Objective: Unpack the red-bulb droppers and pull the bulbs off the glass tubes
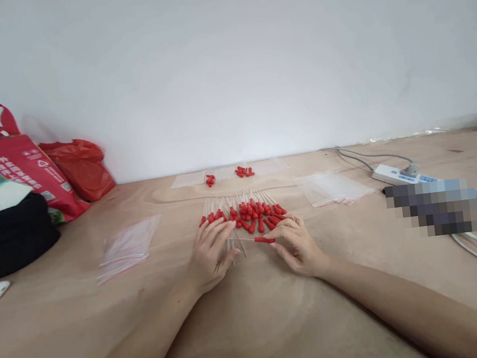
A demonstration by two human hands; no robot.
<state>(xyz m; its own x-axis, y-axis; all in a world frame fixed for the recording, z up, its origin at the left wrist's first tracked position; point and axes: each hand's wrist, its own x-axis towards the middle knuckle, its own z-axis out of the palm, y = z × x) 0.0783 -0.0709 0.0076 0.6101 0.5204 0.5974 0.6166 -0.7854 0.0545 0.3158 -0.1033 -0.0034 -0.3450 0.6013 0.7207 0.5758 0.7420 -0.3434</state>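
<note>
Pinching one small red bulb-shaped cap [263,240] between thumb and fingers, the right hand [297,247] is narrow around it. A thin pale straight shaft [244,239] extends from this cap toward the left hand [211,254], whose thumb and forefinger stand apart; whether they touch the shaft's end, I cannot tell. Just beyond both hands, many red-ended pale sticks [261,225] lie crowded, seemingly already joined, their red ends toward the hands. Farther beyond, two small heaps of red pieces [244,171] show no shafts, so these are probably left to do. Flat clear plastic bags, outside the left hand [131,243] and the right, look unfilled.
</note>
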